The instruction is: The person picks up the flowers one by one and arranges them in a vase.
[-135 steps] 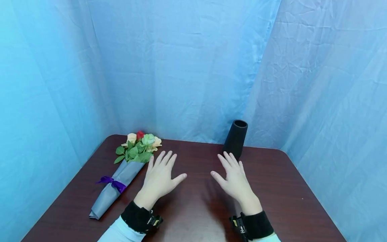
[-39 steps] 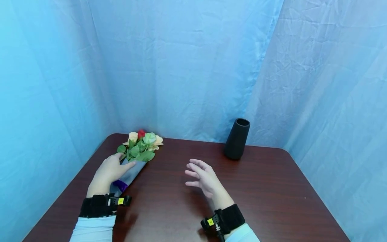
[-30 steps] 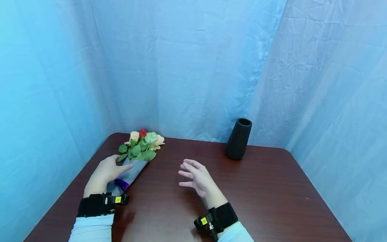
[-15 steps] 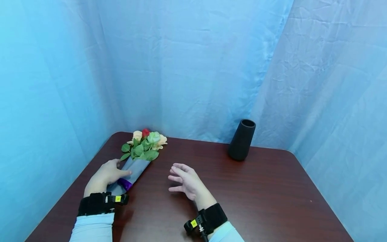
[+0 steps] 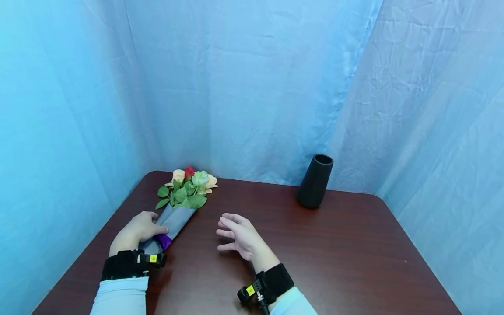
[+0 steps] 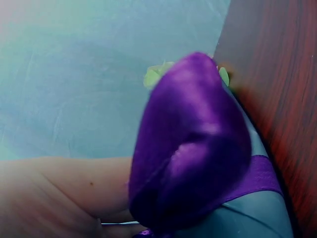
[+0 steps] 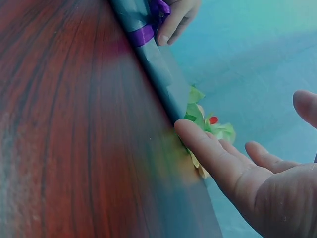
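A bouquet (image 5: 176, 221) in grey-blue wrapping lies at the left of the table, with red, cream and pale green flowers and green leaves. My left hand (image 5: 139, 228) is curled over its wrapped part from the left, thumb across the top beside the purple ribbon (image 5: 163, 240). The ribbon's bow (image 6: 193, 139) stands large in the left wrist view and hides part of the fingers. Palm turned inward, my right hand (image 5: 243, 236) hovers with fingers spread, right of the bouquet, touching nothing. In the right wrist view its fingertips (image 7: 185, 130) overlap the wrapping near the flowers.
Toward the back right of the dark wooden table (image 5: 354, 249) a tall black vase (image 5: 315, 181) stands upright, its round mouth facing up. Blue cloth (image 5: 252, 87) hangs behind and along both sides of the table.
From resting over mid-table, my left hand went to the bouquet and slid down the wrapping toward the ribbon. My right hand left the vase's side, moving leftward and turning palm inward.
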`<state>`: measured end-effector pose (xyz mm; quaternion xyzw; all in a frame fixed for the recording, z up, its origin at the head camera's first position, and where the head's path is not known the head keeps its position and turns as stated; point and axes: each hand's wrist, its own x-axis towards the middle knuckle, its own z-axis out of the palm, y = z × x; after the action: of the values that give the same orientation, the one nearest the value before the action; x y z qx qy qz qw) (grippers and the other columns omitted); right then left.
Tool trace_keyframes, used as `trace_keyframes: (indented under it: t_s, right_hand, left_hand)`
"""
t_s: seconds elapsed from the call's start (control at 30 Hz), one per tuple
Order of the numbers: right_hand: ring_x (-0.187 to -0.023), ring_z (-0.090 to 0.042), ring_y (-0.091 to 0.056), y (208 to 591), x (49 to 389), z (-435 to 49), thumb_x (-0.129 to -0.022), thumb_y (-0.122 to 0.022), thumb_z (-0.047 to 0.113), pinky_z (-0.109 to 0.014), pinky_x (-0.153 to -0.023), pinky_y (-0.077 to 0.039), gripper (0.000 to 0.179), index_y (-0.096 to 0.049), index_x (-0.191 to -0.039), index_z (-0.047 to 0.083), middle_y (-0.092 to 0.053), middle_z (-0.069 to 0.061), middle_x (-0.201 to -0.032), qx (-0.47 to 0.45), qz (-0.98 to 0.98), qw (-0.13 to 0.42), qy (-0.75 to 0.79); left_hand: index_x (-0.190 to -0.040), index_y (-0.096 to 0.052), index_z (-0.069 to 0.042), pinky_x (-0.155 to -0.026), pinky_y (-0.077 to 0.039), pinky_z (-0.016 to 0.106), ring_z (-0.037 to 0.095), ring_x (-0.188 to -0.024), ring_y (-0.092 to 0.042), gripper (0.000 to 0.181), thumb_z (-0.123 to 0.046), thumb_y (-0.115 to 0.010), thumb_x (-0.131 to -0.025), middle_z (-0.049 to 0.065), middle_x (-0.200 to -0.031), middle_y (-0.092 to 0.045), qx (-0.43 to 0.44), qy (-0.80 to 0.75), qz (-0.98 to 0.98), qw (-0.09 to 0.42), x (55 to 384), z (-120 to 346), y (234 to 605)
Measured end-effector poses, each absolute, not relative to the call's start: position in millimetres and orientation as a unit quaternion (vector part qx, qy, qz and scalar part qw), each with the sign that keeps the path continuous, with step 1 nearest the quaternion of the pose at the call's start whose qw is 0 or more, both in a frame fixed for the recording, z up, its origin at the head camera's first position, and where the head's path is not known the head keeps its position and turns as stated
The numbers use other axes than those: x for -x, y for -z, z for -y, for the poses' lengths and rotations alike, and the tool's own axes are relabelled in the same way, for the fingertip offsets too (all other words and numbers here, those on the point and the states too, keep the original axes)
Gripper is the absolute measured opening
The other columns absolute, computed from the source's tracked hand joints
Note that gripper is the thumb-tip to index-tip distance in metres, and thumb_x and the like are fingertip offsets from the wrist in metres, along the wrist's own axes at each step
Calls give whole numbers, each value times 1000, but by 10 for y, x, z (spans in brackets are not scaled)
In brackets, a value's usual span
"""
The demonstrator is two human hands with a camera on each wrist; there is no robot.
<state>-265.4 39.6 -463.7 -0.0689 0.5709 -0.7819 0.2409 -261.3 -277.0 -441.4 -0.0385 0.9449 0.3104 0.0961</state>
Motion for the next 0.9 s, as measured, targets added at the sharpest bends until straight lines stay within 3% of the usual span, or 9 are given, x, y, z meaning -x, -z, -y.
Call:
trace_keyframes:
  t_s: [0.53, 0.9]
  right_hand:
    - [-136, -45, -46, 4562, 2600, -370, -98, -70, 34, -60, -88, -54, 60, -49, -145, 3, -51, -22, -146, 55, -579, 223, 782]
    - [-138, -45, -44, 4522, 2541, -283, -98, -70, 36, -61, -91, -52, 63, -47, -147, 3, -44, -26, -150, 44, -583, 204, 785]
  left_hand:
    - [-133, -50, 20, -97, -46, 61, 48, -116, -55, 74, -31, -78, -88, 37, -130, -56, 0, -288, -951, 110, 2664, 2819, 4351]
    - [-127, -55, 18, -93, -49, 56, 41, -107, -61, 68, -27, -80, -84, 32, -121, -62, -30, -289, -949, 122, 2691, 2899, 4308]
